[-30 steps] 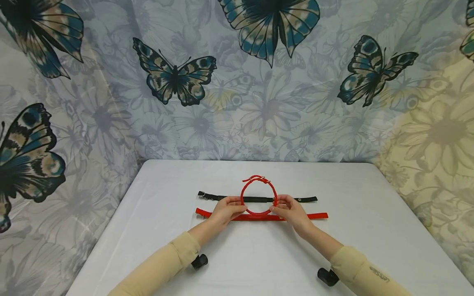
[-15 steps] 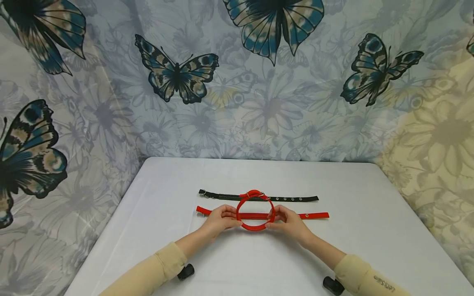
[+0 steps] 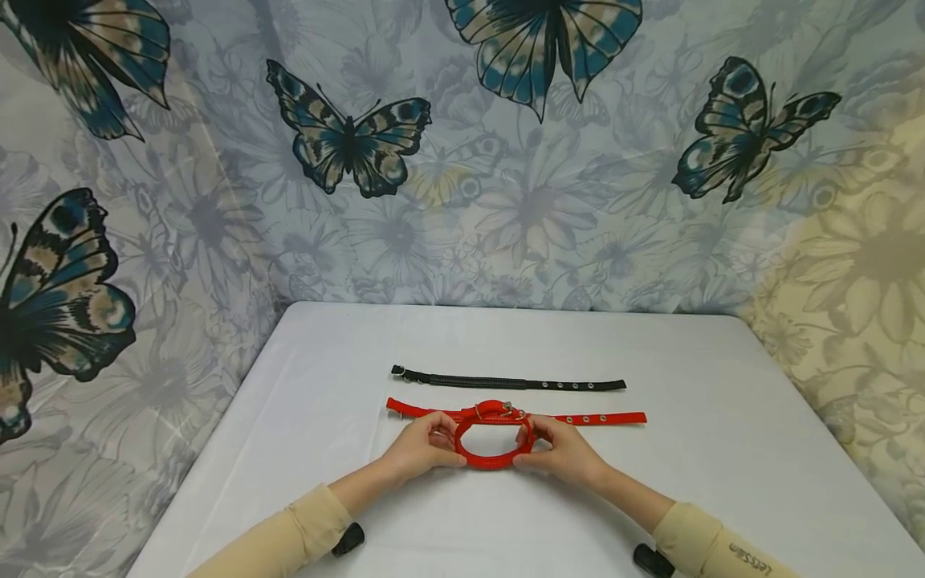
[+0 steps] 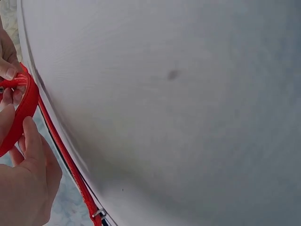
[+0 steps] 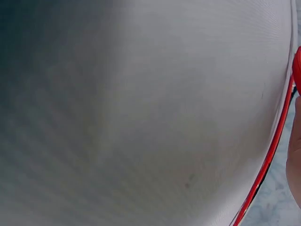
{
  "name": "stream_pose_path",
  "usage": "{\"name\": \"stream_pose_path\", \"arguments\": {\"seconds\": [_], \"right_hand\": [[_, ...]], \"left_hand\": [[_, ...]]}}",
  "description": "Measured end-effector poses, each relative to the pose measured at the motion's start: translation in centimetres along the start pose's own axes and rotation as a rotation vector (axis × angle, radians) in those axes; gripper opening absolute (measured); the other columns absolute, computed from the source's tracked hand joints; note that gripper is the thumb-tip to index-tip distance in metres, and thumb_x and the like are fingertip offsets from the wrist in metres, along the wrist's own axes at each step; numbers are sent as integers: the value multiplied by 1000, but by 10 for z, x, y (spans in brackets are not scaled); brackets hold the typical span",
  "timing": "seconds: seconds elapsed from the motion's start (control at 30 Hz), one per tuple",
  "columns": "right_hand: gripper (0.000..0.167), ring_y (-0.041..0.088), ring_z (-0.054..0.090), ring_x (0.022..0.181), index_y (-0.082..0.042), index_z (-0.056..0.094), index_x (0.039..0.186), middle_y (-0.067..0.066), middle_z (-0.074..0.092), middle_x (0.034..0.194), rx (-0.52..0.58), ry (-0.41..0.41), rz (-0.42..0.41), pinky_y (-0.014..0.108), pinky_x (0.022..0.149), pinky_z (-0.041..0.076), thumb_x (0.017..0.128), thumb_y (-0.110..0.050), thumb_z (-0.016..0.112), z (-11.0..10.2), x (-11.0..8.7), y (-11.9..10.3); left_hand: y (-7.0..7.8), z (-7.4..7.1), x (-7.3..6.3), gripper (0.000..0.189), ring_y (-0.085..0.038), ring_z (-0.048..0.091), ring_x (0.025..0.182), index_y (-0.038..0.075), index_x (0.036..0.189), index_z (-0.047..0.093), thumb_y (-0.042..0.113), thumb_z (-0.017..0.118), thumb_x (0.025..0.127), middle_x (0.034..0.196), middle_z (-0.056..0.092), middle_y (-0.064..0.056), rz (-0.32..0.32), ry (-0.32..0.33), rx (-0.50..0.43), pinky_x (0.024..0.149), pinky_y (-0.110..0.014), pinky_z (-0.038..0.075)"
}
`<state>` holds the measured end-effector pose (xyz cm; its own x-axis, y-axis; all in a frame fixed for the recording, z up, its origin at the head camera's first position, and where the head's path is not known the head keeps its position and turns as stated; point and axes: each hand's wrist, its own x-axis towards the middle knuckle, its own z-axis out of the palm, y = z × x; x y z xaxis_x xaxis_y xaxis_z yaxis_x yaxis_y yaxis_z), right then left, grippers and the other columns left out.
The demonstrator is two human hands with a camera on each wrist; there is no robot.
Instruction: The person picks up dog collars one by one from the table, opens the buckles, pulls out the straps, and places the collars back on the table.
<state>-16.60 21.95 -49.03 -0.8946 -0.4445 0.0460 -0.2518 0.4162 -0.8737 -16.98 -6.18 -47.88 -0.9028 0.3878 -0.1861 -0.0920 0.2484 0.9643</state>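
A red buckled collar (image 3: 491, 462) forms a ring in front of me in the head view, its buckle on the far side. My left hand (image 3: 422, 446) pinches its left side between thumb and fingers. On the opposite side my right hand (image 3: 568, 454) pinches the ring in the same way. Behind the ring a second red collar (image 3: 620, 419) lies stretched out flat, partly covered by ring and hands. In the left wrist view the ring's band (image 4: 29, 106) shows between the fingers. Only an edge of the right hand (image 5: 295, 155) enters the right wrist view.
Farther back, a black collar (image 3: 477, 381) with eyelets and a buckle lies straight, roughly parallel to the flat red one. All rest on a white table (image 3: 325, 345). Butterfly-patterned cloth (image 3: 535, 209) hangs behind and beside the table.
Both hands have brought the ring collar toward me and lower, tilting it from nearly upright to flatter. The black collar, formerly crossed by the ring, is now fully visible.
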Motion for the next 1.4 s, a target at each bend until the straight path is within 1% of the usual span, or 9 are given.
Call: {"name": "stream_pose_path", "arguments": {"seconds": [0.13, 0.2, 0.33, 0.43, 0.57, 0.7, 0.9, 1.13, 1.4], "right_hand": [[24, 16, 60, 93, -15, 61, 94, -4, 63, 92, -9, 2, -40, 26, 92, 49, 81, -20, 81, 0, -2, 1], [24, 15, 60, 92, -16, 61, 94, -5, 63, 92, -16, 3, -47, 27, 92, 50, 81, -20, 81, 0, -2, 1], [23, 15, 60, 93, -17, 63, 95, -6, 63, 94, -33, -6, -56, 29, 92, 50, 81, -20, 81, 0, -3, 1], [23, 15, 60, 92, -16, 63, 97, -7, 64, 95, -57, -20, -56, 33, 93, 50, 82, -20, 81, 0, -4, 0], [24, 12, 59, 91, -18, 64, 98, -10, 65, 96, -114, -36, -52, 39, 94, 51, 81, -22, 81, 0, -5, -1], [24, 9, 60, 90, -18, 66, 99, -12, 68, 97, -151, -49, -57, 36, 91, 52, 81, -22, 81, 0, -5, -1], [23, 8, 62, 88, -18, 67, 97, -10, 69, 96, -151, -43, -73, 29, 85, 53, 80, -19, 82, 2, -7, 1], [22, 7, 62, 87, -17, 67, 95, -11, 68, 93, -157, -38, -101, 28, 83, 54, 79, -17, 82, 2, -7, -1], [21, 7, 60, 86, -18, 68, 97, -11, 67, 94, -161, -46, -90, 29, 82, 53, 80, -19, 82, 2, -7, -3]], "left_hand": [[0, 2, -1, 35, -16, 62, 86, 7, 100, 60, 6, 84, 74, 89, 64, -2, 1, -4, 35, 71, -28, 51], [0, 3, -2, 35, -17, 61, 87, 7, 99, 60, 6, 84, 74, 90, 63, -2, 1, -4, 44, 71, -29, 50], [-1, 4, -3, 36, -17, 61, 87, 6, 99, 59, 4, 84, 73, 91, 62, -1, 16, -7, 71, 72, -28, 51], [-1, 5, -3, 36, -16, 60, 86, 6, 99, 59, 4, 84, 73, 91, 61, -1, 27, -8, 87, 74, -28, 51], [-1, 5, -3, 36, -16, 61, 85, 6, 99, 60, 5, 84, 73, 91, 61, -1, 35, -10, 102, 77, -28, 50], [0, 5, -3, 35, -16, 61, 86, 8, 98, 60, 6, 84, 74, 91, 62, -1, 33, -17, 119, 78, -29, 50], [-1, 6, -3, 34, -16, 61, 85, 8, 98, 60, 6, 84, 74, 90, 62, 0, 47, -26, 131, 78, -29, 50], [-2, 5, -4, 34, -15, 61, 87, 10, 99, 61, 8, 84, 75, 93, 62, 3, 96, -22, 170, 79, -24, 50], [1, 2, -5, 33, -16, 62, 89, 7, 102, 62, 10, 83, 77, 94, 64, 0, 118, -3, 152, 78, -23, 52]]}}
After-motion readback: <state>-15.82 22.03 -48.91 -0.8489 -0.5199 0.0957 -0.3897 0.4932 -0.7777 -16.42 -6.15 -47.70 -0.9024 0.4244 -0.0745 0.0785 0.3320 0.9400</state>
